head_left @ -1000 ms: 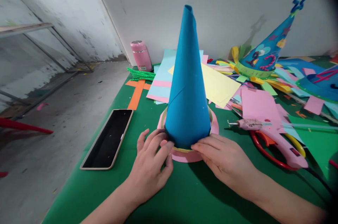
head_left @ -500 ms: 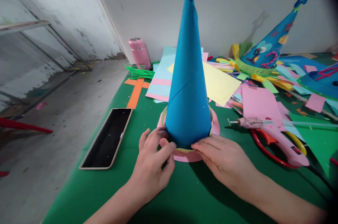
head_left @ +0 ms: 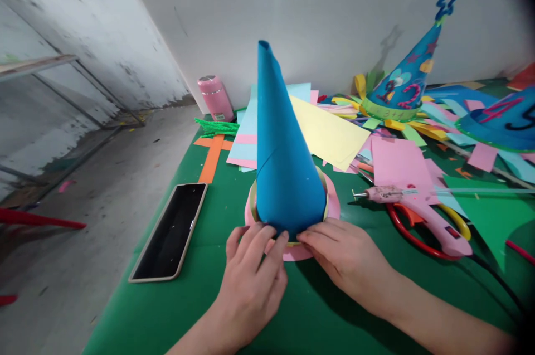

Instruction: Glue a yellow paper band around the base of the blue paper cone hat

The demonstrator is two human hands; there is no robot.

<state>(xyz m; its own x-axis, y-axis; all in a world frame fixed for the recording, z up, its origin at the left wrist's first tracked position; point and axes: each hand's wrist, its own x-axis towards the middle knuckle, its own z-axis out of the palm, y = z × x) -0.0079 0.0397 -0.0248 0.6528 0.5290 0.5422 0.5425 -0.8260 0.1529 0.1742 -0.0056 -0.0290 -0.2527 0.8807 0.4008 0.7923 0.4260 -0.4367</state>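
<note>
Blue cone (head_left: pixel 286 171): on the green table (head_left: pixel 167 310), wide end down, tip leaning left, set within a pale band (head_left: pixel 253 199) on a pink ring (head_left: pixel 298 253).
Left hand (head_left: pixel 254 277): fingers bent, touching the cone's lower front edge; whether they grip, one cannot tell.
Right hand (head_left: pixel 355 266): fingers together at the same edge, farther right; its grip cannot be told either.
Phone (head_left: pixel 169 232): flat, dark-screened, left of the left hand.
Glue gun (head_left: pixel 434 218): lying over scissors (head_left: pixel 463 223), right of the cone.
Decorated hat (head_left: pixel 407 82): behind, star-topped.
</note>
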